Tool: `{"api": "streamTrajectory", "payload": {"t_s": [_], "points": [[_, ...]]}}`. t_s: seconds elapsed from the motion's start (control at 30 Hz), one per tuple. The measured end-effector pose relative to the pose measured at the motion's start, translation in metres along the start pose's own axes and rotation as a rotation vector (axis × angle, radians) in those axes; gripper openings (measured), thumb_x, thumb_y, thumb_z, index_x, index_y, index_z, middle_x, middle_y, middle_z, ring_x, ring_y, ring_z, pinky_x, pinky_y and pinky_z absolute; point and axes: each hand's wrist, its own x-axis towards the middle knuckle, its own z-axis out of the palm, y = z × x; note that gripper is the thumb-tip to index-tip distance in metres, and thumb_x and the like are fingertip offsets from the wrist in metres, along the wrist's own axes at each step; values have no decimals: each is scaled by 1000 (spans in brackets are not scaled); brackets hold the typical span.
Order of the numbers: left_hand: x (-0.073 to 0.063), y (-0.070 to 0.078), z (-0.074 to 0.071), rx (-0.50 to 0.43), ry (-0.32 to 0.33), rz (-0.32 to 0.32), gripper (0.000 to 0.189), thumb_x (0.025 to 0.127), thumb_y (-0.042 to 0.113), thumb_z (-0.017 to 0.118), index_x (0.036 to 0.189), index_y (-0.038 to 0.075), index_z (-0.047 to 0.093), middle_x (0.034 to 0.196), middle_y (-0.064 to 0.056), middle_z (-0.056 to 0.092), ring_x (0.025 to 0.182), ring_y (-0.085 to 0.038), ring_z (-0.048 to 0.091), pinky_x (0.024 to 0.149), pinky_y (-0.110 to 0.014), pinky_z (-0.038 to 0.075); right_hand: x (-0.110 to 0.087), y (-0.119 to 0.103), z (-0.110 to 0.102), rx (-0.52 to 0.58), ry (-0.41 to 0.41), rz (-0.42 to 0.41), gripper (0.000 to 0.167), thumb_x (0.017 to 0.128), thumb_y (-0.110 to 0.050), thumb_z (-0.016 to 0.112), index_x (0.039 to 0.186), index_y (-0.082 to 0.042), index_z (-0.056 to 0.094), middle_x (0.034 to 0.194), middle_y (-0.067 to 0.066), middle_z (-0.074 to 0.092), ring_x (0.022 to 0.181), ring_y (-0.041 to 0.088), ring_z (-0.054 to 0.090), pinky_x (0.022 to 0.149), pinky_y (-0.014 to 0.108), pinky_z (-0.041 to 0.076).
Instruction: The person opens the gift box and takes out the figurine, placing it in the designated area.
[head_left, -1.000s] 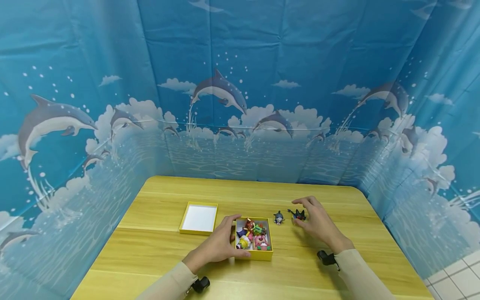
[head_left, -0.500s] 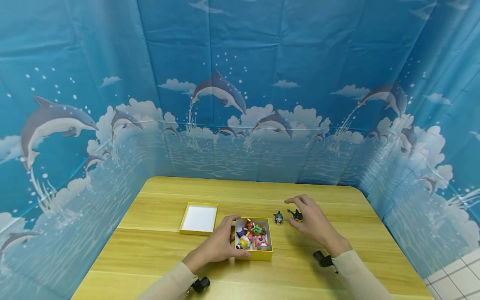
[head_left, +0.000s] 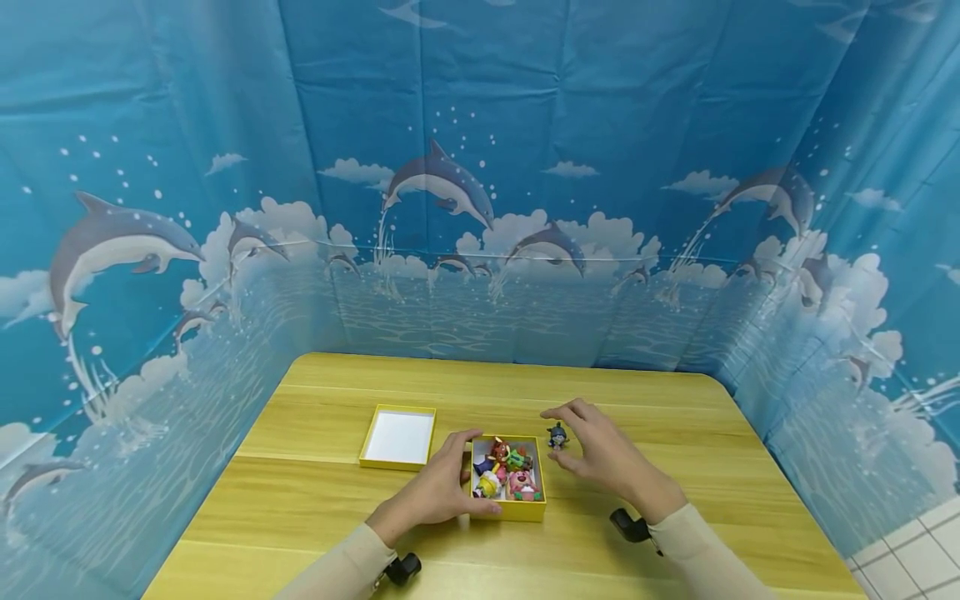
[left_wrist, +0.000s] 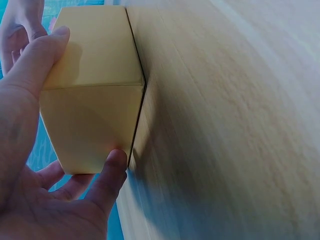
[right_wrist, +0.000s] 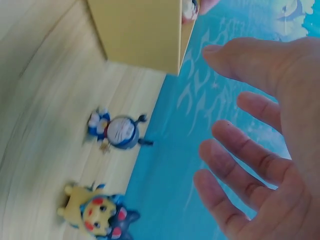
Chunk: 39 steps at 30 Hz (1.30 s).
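Observation:
My left hand (head_left: 437, 487) grips the left side of a yellow open-topped box (head_left: 517, 511), thumb at the near wall and fingers around the far corner, as the left wrist view also shows. Several small toy figurines (head_left: 522, 485) lie jumbled inside, among them a pink one and a yellow one. Right of the box a small figurine with a grey-blue head (head_left: 557, 436) stands on the table. My right hand (head_left: 609, 458) hovers over it, fingers spread and holding nothing. A yellow figurine with dark ears (right_wrist: 92, 210) stands nearby in the right wrist view; in the head view my hand hides it.
The box's lid (head_left: 397, 436), white inside with a yellow rim, lies left of the box. All of this is on a yellow wood-grain table (head_left: 300, 500). A blue dolphin-print curtain (head_left: 480, 300) hangs behind the table and along its sides.
My right hand has moved left, from over the dark-eared figurine to over the grey-blue-headed one, covering the former in the head view. The left hand and box have stayed put.

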Motion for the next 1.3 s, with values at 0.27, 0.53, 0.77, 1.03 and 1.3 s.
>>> {"api": "streamTrajectory", "payload": {"t_s": [0.27, 0.53, 0.77, 1.03, 1.3], "points": [[0, -1, 1, 3, 2, 4, 127, 89, 65, 99, 184, 16, 29, 186, -18, 38, 161, -43, 56, 126, -66, 54, 9, -15, 3, 21, -61, -66, 62, 98, -18, 97, 154, -13, 71, 132, 6, 74, 115, 27, 74, 92, 47, 66], [1, 1, -2, 6, 3, 13, 126, 90, 65, 98, 184, 15, 29, 186, -19, 38, 163, -45, 53, 127, -67, 53, 20, -24, 5, 31, -84, -143, 63, 99, -21, 97, 155, -12, 71, 131, 8, 76, 110, 27, 76, 89, 43, 66], [2, 1, 0, 4, -3, 13, 125, 90, 66, 98, 183, 16, 30, 185, -18, 39, 161, -42, 55, 126, -65, 54, 29, -26, 7, 68, -179, -134, 59, 101, -21, 95, 155, -14, 73, 136, 11, 79, 116, 29, 78, 95, 49, 69], [3, 1, 0, -2, 0, 13, 126, 90, 66, 98, 183, 17, 29, 184, -17, 40, 161, -39, 55, 127, -63, 54, 41, -34, 9, 79, -257, -108, 54, 100, -18, 94, 151, -19, 77, 130, 6, 81, 108, 24, 77, 91, 45, 68], [0, 1, -1, -6, -1, 2, 127, 90, 65, 98, 183, 15, 29, 183, -18, 41, 154, -35, 59, 124, -61, 56, 50, -39, 14, 44, -296, -107, 48, 99, -17, 96, 145, -23, 82, 125, 2, 83, 109, 20, 74, 92, 46, 66]]}}
